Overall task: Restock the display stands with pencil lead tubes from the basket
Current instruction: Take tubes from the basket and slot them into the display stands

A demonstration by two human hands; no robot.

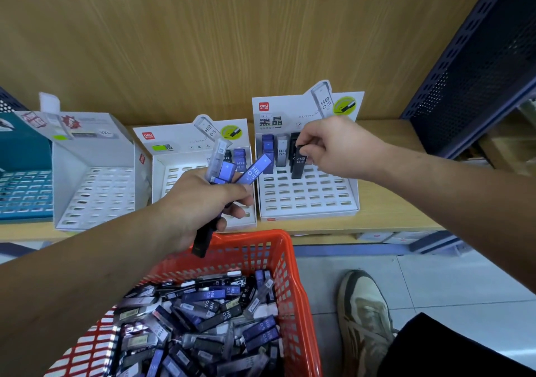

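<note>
The right hand (pixel 333 144) pinches a slim black rectangular plastic lead tube (pixel 298 163) by its top, upright in the back row of the right white cardboard display stand (pixel 304 197) with its slotted, stepped face; blue, grey and black tubes stand beside it; the left hand (pixel 200 202) grips a fanned bundle of blue, clear and black tubes (pixel 255 169) above the red latticed plastic basket (pixel 293 275); loose glossy tubes (pixel 208 313) are heaped inside the basket; a middle slotted white stand (pixel 174 147) sits beside the right one on the pale wood-grain shelf (pixel 391 202).
</note>
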